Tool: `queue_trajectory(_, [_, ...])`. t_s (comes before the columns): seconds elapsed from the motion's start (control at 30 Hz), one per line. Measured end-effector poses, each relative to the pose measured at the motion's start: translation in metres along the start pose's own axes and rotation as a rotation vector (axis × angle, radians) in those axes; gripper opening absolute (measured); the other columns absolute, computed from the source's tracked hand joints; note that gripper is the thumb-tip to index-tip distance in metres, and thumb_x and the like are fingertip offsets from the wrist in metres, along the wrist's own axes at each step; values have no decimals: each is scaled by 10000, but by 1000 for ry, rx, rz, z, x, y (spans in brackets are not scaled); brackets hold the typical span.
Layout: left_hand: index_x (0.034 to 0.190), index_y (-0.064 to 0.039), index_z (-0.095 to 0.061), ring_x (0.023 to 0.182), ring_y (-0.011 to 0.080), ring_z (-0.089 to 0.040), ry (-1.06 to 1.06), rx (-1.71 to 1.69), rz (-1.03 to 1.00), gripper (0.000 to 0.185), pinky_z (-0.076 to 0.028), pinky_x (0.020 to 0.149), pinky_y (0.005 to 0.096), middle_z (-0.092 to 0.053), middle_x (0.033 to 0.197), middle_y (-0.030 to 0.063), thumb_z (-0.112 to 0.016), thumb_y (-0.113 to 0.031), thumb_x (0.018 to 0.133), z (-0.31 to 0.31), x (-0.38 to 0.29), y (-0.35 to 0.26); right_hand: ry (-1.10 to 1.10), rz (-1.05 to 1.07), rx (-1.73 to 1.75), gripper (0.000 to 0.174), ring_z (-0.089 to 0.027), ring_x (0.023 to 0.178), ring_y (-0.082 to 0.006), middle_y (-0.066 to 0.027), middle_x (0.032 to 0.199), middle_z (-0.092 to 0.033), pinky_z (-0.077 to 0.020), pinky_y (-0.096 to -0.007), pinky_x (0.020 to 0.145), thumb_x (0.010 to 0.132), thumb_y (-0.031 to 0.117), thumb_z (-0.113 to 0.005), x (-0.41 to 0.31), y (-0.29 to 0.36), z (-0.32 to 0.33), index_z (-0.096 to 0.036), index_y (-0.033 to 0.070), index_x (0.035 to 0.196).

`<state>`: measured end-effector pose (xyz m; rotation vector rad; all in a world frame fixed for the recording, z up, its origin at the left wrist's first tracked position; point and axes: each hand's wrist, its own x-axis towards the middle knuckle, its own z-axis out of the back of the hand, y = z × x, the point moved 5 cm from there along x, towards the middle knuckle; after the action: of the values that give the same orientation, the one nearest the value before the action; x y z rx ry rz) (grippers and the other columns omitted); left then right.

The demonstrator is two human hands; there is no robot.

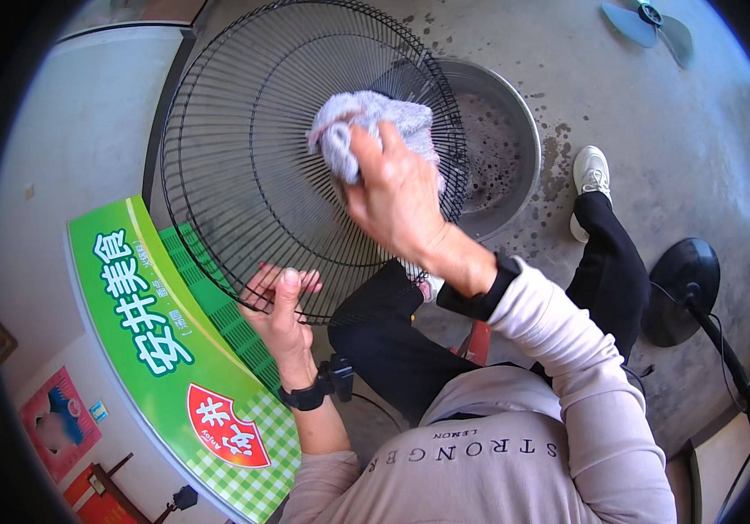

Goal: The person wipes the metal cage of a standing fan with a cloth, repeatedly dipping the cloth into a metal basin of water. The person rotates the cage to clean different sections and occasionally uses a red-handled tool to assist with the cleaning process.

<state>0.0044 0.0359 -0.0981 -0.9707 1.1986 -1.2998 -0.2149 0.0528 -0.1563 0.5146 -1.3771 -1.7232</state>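
Note:
A black wire fan guard is held tilted before me, spanning the upper middle of the head view. My left hand grips its near left rim, with fingers among the wires and the thumb raised. In my right hand is a bunched grey cloth, pressed against the guard right of its middle. The cloth and hand hide the guard's hub. Under the guard's right side, a round metal basin holds murky water with suds, and the guard covers part of it.
A fan blade lies on the wet-spotted concrete floor at the far right. Beside my leg is a black fan stand's round base with its pole and cord. A green printed panel borders my left side.

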Motion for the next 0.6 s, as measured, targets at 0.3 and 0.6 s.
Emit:
queue_trajectory(0.3, [849, 20, -626, 615, 197, -665, -6, 3, -25, 101, -590, 567, 331, -658, 733, 106, -702, -45, 854, -3, 1, 1, 65, 76, -91, 532, -621, 753, -383, -176, 993, -530, -515, -474, 593, 654, 21, -696, -53, -14, -1, -552, 21, 1166])
queue_trajectory(0.6, [863, 15, -634, 624, 199, -670, 4, 16, -18, 71, -597, 568, 339, -659, 738, 110, -690, -29, 859, 0, 2, 5, 30, 314, -222, 367, -640, 819, -280, -127, 1011, -558, -536, -390, 565, 648, 42, -679, -57, -58, 9, -610, 55, 1009])
